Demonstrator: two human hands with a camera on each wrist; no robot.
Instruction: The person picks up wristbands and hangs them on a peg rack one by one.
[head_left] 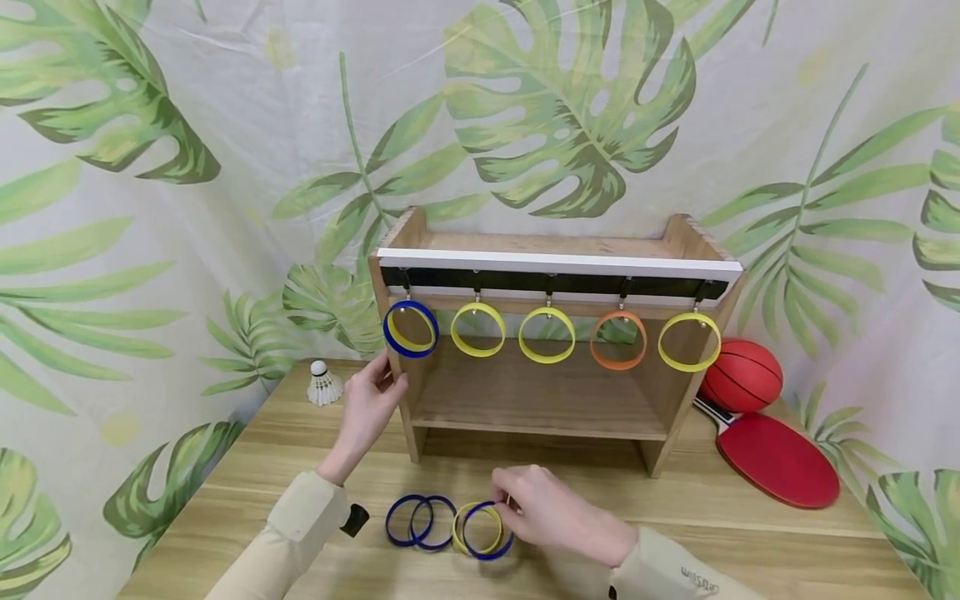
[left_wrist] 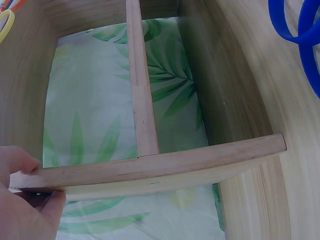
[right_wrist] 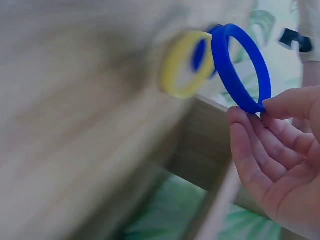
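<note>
My right hand [head_left: 543, 508] pinches a blue wristband [right_wrist: 224, 70] between thumb and fingertips, low over the table. Close by it is a yellow wristband [head_left: 454, 530], which the blue one overlaps in the head view. Two dark blue wristbands [head_left: 388, 521] lie overlapping further left. My left hand [head_left: 371, 404] grips the front edge of the wooden shelf's left side panel [left_wrist: 165, 170], thumb and fingers on either face. From hooks along the shelf [head_left: 540, 392] hang a blue wristband [head_left: 387, 333] with a yellow one, then single yellow, yellow, orange [head_left: 617, 365] and yellow wristbands.
A shuttlecock [head_left: 324, 385] stands left of the shelf. To the right, a red ball [head_left: 742, 375] sits behind a red table tennis bat [head_left: 780, 462]. Leaf-patterned cloth [head_left: 247, 208] hangs behind the wooden table [head_left: 247, 467].
</note>
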